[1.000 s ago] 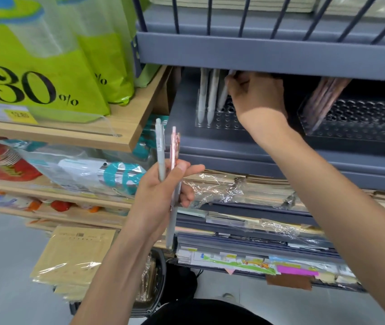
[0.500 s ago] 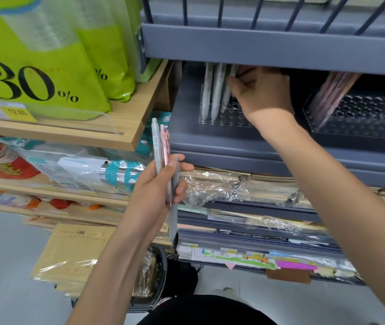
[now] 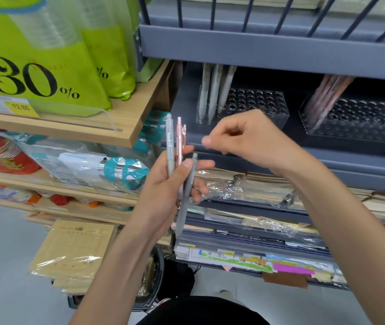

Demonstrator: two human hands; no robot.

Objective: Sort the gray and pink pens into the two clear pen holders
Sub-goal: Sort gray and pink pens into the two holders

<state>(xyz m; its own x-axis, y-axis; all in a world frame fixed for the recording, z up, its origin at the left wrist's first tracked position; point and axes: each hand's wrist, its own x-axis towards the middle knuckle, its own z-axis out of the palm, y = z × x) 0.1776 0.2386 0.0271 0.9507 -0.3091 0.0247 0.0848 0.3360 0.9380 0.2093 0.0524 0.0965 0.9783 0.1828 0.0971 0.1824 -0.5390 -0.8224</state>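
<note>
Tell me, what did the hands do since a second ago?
The right hand let go of a gray pen in the left pen holder and came back down toward the left hand, its fingers curled on nothing. The left hand keeps gripping its bunch of pens. The pink pens in the right pen holder stayed put.
</note>
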